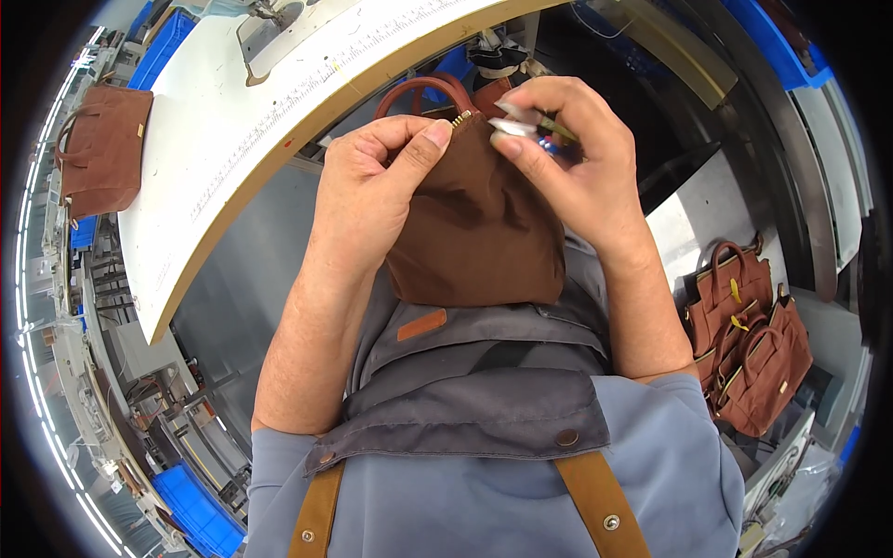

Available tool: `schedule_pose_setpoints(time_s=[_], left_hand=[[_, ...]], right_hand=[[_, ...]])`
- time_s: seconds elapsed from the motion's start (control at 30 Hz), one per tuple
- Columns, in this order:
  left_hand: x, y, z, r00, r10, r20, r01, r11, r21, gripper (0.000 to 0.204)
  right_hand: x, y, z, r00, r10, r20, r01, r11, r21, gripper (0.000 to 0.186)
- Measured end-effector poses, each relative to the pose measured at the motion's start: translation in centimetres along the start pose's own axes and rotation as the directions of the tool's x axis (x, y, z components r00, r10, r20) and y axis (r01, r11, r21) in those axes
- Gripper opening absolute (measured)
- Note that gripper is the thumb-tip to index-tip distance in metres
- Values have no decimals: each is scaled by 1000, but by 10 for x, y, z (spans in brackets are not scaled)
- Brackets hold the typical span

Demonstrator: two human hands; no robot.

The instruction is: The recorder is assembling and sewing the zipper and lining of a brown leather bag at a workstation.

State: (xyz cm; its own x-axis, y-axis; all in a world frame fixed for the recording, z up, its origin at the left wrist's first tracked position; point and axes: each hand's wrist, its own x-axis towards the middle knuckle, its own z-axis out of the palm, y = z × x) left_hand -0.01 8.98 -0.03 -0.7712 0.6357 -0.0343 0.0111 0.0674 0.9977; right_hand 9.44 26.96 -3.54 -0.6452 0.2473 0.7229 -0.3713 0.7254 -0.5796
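Brown bag [474,232] pinched by both hands; snips [535,126] in right.

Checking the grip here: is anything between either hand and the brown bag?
Nothing visible. The left hand pinches the brown bag directly at its zipper end; the right hand touches its top edge while holding a small tool.

Left hand [367,181] pinches brown bag [474,232]; right hand [567,153] grips small tool [521,124].
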Motion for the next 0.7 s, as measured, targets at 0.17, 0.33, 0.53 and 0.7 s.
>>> schedule_pose_setpoints(time_s=[0.17, 0.33, 0.53, 0.7], left_hand=[[3, 0, -1, 998, -13, 65, 15, 999, -33, 24], [9, 4, 2, 996, 89, 23, -92, 973, 213, 23], [12, 8, 2, 996, 88, 31, -92, 964, 250, 22], [8, 4, 4, 999, 29, -23, -25, 988, 154, 21]], right_hand=[[-3, 1, -2, 849, 459, 261, -528, 733, 429, 17], [-3, 0, 5, 857, 438, 270, -515, 726, 456, 16], [-3, -5, 7, 837, 461, 293, -546, 683, 485, 17], [-5, -12, 12, 890, 426, 162, -453, 786, 421, 14]])
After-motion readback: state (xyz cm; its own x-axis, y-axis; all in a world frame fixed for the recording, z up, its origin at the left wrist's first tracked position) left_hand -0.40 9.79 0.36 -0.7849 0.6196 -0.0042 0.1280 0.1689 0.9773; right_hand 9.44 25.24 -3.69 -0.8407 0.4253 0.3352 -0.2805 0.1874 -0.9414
